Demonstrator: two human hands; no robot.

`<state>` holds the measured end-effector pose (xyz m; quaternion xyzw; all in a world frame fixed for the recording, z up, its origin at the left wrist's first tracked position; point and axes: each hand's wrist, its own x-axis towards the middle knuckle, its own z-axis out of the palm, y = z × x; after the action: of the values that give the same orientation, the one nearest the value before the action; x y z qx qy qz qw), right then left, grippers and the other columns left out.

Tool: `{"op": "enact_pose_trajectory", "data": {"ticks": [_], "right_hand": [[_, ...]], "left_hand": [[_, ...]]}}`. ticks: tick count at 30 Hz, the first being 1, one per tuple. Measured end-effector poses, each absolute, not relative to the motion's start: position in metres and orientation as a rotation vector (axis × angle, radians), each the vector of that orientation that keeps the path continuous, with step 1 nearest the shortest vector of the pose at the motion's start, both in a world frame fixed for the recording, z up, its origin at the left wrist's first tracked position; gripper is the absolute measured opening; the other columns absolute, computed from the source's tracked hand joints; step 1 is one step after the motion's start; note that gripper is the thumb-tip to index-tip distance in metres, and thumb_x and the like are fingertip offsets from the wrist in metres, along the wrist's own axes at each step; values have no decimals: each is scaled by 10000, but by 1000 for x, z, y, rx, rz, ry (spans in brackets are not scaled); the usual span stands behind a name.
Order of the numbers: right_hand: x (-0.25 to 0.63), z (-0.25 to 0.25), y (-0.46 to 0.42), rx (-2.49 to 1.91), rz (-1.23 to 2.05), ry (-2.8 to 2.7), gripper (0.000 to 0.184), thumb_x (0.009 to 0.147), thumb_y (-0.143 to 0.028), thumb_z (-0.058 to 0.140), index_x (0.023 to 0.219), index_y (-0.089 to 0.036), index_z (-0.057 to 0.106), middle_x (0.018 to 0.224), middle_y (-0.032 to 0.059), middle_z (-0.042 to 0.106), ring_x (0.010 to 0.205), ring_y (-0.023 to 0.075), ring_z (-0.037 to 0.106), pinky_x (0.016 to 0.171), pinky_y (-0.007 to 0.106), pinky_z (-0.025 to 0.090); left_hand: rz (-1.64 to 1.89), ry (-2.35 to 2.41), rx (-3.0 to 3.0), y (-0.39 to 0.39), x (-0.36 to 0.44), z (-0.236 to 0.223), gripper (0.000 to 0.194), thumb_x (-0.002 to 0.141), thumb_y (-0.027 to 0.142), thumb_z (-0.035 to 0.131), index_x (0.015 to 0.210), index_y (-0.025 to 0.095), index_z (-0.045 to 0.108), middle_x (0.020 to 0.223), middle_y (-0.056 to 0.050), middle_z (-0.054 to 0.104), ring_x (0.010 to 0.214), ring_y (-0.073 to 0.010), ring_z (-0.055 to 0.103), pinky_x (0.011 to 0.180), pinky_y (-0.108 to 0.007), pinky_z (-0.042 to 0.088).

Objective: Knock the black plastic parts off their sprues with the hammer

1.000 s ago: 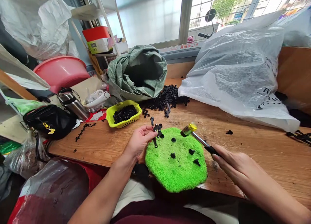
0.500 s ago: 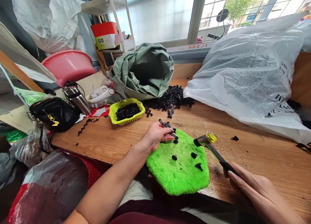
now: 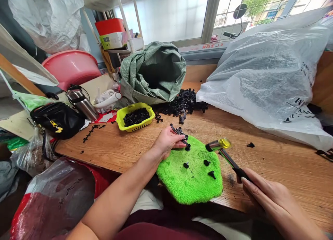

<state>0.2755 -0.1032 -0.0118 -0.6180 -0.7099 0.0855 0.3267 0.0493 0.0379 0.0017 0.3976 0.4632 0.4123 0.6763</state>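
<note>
My left hand (image 3: 165, 140) is closed on a branched black plastic part (image 3: 179, 130) with round ends, held at the far edge of a fluffy green cloth (image 3: 187, 188). A round black piece (image 3: 187, 148) sits at the near end of that part; whether they are joined I cannot tell. My right hand (image 3: 262, 188) grips the black handle of a mallet (image 3: 218, 145) with a clear yellow face and a dark face, its head above the cloth's right side. On the cloth lie three loose black pieces with round heads, one of them a black peg (image 3: 186, 165) near the middle.
A yellow basket (image 3: 119, 122) of small black parts stands at the back left. Behind it, a green woven sack (image 3: 127, 84) lies open beside a heap of black parts (image 3: 182, 103). A large white plastic bag (image 3: 260, 84) covers the back right. One black piece (image 3: 250, 145) lies on the right.
The whole view has shifted slightly, with the cloth and hands a little higher in the picture. Both hands keep their holds, and the mallet stays raised over the cloth.
</note>
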Motion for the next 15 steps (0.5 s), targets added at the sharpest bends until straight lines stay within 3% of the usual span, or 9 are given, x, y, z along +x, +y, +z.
{"op": "enact_pose_trajectory", "data": {"ticks": [3, 9, 15], "right_hand": [[264, 10, -96, -1452, 174, -1902, 416, 954, -559, 338, 797, -244, 559, 496, -3, 581, 385, 189, 548, 374, 269, 416], [250, 9, -75, -1481, 78, -2155, 268, 961, -376, 312, 728, -270, 391, 451, -30, 482, 355, 194, 488, 383, 294, 276], [252, 7, -73, -1482, 14, -2130, 239, 983, -371, 277, 817, -260, 408, 487, -35, 495, 393, 196, 522, 406, 282, 321]], "left_hand": [[943, 1055, 907, 38, 51, 1, 228, 756, -13, 657, 797, 112, 472, 626, 6, 605, 488, -93, 627, 481, -173, 537], [989, 1073, 933, 36, 53, -1, 258, 742, -33, 642, 799, 129, 450, 578, 50, 572, 434, -60, 581, 447, -145, 508], [1023, 1051, 1007, 36, 53, -5, 240, 759, -28, 597, 790, 142, 432, 520, 63, 562, 389, -64, 557, 400, -131, 466]]}}
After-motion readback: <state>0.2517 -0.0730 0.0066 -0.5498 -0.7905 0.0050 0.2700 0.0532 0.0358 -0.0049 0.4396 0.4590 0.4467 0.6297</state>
